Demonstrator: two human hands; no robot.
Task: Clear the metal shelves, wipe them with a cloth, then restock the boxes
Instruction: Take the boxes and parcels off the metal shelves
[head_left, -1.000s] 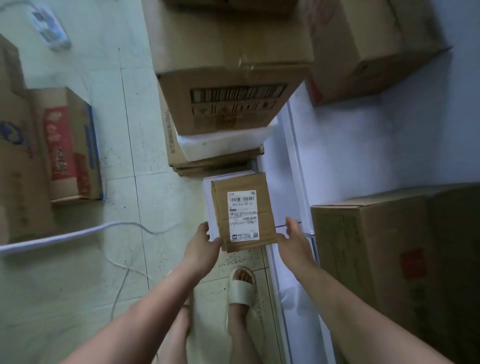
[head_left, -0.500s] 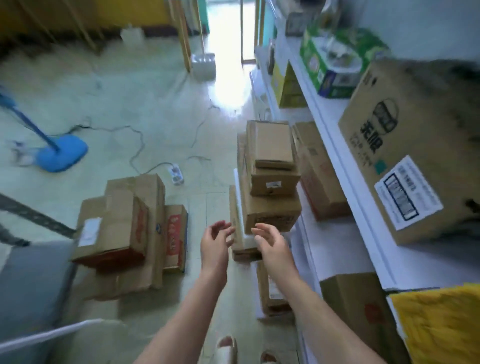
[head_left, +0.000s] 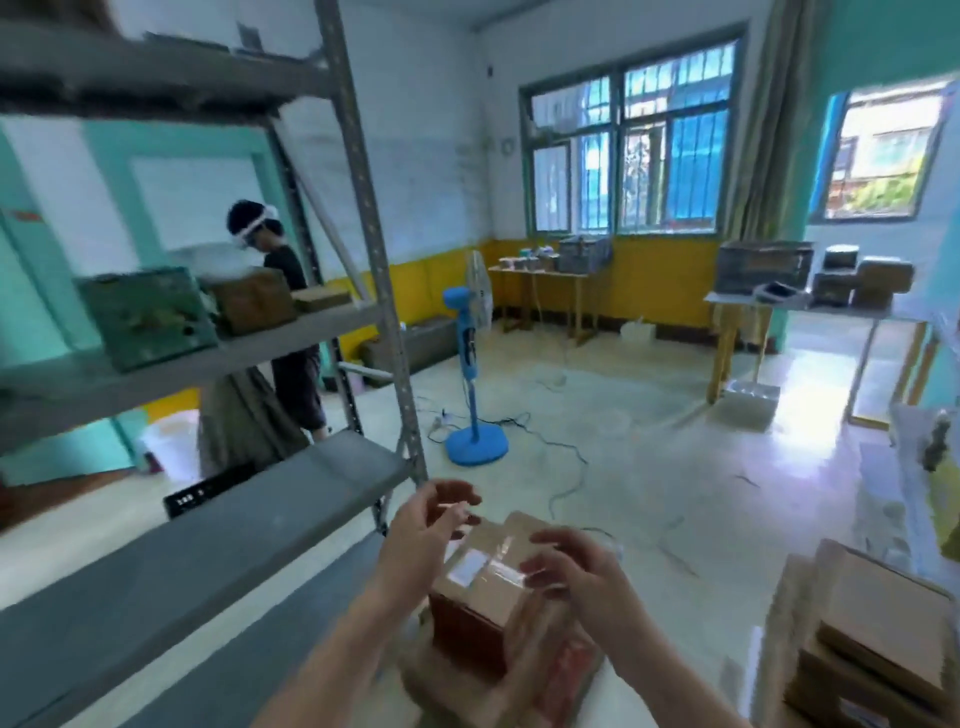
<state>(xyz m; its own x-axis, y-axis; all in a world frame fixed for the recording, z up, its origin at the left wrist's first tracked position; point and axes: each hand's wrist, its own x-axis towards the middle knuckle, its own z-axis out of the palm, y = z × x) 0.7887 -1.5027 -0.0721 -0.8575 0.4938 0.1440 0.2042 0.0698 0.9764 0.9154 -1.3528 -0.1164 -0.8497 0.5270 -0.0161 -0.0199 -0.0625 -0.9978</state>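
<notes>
1. The left hand is raised with its fingers loosely curled around nothing. It hangs just off the front right corner of the lower shelf board.
2. The right hand beside it has bent, spread fingers and is also empty. Motion blur hides whether its fingertips touch the box beneath.
3. Under both hands stands a rectangular brown cardboard box. Its top is sealed with glossy clear tape and carries a small white label, and it rests on other cardboard with red print.
4. The metal shelves are matte grey boards on perforated steel uprights.
5. Toward the right edge of the middle board sit a green printed box, a brown carton and a flat cardboard box.
6. A stack of flat cardboard boxes stands on the floor at lower right.
</notes>
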